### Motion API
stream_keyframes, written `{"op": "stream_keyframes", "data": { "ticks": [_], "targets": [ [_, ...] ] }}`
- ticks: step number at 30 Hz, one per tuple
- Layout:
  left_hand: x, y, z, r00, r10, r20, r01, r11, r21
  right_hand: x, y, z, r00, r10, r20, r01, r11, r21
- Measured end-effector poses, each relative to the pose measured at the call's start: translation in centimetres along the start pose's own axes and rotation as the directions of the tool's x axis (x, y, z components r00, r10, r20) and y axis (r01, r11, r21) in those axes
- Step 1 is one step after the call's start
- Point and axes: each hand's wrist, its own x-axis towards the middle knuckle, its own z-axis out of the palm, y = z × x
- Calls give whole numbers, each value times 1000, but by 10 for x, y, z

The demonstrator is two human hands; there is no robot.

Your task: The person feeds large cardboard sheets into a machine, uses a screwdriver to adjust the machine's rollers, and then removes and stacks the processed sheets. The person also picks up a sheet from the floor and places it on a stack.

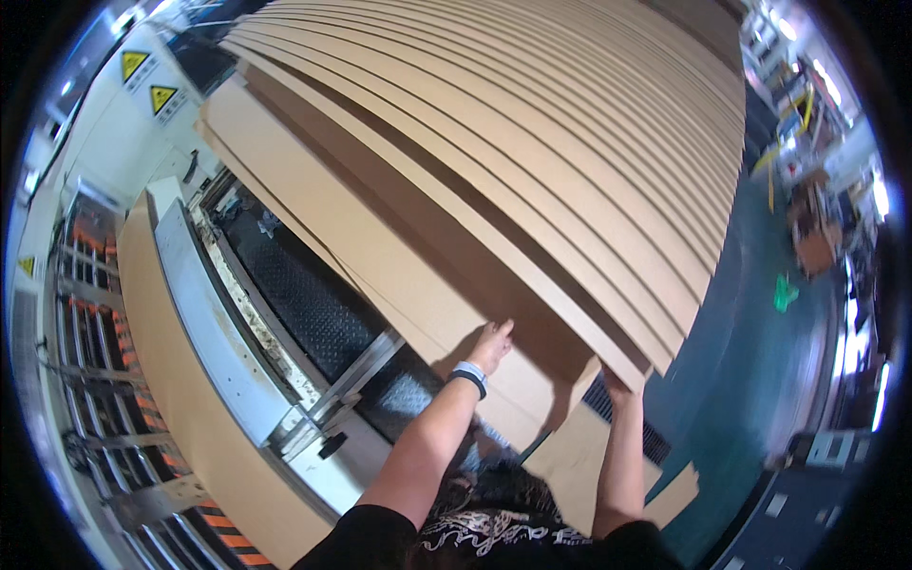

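Large brown cardboard sheets (pixel 532 161) lie fanned in an overlapping stack across the upper middle. In front of them, a nearer cardboard sheet (pixel 399 256) slants down toward me, with a shadowed gap beneath the raised edge behind it. My right hand (pixel 622 385) grips the near right corner of that raised cardboard sheet (pixel 570 309), its fingers partly hidden under the board. Over the nearer sheet is my left hand (pixel 492 347), a band on its wrist, fingers loosely bent and apart with nothing visible in them.
Left of the stack are a machine with a dark textured plate (pixel 294 261), a metal bar (pixel 366 366) and a pale panel (pixel 214 313). A curved cardboard sheet (pixel 180 380) stands beside rollers (pixel 104 380). Cardboard pieces (pixel 579 451) lie low by my right arm. Green floor (pixel 750 323) extends rightward.
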Motion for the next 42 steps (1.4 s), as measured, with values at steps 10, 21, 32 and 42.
{"op": "stream_keyframes", "data": {
  "ticks": [10, 21, 32, 42],
  "targets": [
    [34, 8, 15, 993, 113, -29, -116, 977, -178, -46, -39, 101, 864, -253, 436, 279, 960, 5],
    [-133, 45, -109, 866, 466, -180, -497, 838, -225, -49, -60, 126, 866, -282, 412, 310, 951, -3],
    [-230, 124, -59, 881, 452, -138, -444, 892, 88, -49, -152, 155, 779, -364, 510, 374, 923, 88],
    [-180, -78, -78, 959, 278, -53, -282, 934, -218, -40, -137, 156, 657, -170, 735, 169, 983, 76]
  ]
}}
